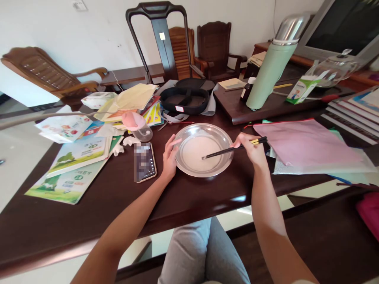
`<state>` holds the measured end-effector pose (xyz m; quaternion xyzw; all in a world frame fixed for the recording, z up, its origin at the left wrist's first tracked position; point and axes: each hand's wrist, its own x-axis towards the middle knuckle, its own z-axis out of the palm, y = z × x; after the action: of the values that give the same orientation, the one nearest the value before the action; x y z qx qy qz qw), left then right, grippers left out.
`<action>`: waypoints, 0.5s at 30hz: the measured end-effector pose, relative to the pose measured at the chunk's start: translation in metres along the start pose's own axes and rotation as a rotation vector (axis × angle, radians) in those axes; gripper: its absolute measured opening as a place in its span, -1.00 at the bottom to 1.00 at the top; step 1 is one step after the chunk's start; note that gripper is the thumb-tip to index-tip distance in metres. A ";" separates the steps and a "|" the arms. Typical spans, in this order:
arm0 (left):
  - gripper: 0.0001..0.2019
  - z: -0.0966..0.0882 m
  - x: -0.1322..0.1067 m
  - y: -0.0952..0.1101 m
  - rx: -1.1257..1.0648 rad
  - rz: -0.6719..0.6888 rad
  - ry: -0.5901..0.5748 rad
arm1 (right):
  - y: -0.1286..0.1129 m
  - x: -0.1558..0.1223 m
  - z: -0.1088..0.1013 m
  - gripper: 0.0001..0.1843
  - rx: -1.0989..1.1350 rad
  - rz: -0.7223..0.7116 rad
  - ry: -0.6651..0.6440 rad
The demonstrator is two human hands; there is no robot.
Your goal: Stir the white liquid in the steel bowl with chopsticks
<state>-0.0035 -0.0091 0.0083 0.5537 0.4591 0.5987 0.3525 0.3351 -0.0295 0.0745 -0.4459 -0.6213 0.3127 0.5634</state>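
Observation:
A round stainless steel bowl (225, 139) stands on the dark table in front of me, with a milky white liquid (197, 152) in it. My left hand (170, 158) is at the bowl's left side, gripping the rim with its fingers. In my right hand (249, 148), at the bowl's right side, is a pair of black chopsticks (222, 152) with gold bands near the top ends. They slant down to the left, and their tips dip into the liquid near the middle of the bowl.
Left of the bowl lie a phone (145, 161), a pink-lidded cup (142, 128) and booklets (68, 177). Behind it is an open black case (183, 98). A pink zip pouch (308, 140) lies to the right, below a green thermos (272, 71) on a raised board.

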 end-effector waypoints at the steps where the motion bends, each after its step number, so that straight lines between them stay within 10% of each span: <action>1: -0.43 0.000 0.000 0.000 0.000 -0.001 0.000 | -0.001 0.000 0.002 -0.26 -0.003 0.000 -0.057; 4: -0.44 0.000 0.000 0.000 0.008 -0.005 -0.005 | -0.002 0.001 0.010 -0.31 -0.057 -0.026 -0.152; 10: -0.45 -0.001 0.000 0.000 0.020 0.004 -0.011 | 0.001 0.002 0.001 -0.24 -0.054 0.000 0.096; 15: -0.44 0.000 0.000 -0.001 0.010 -0.004 0.003 | -0.004 0.000 0.007 -0.28 -0.016 0.007 -0.117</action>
<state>-0.0038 -0.0088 0.0068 0.5539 0.4637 0.5963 0.3502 0.3275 -0.0305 0.0764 -0.4337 -0.6541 0.3353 0.5213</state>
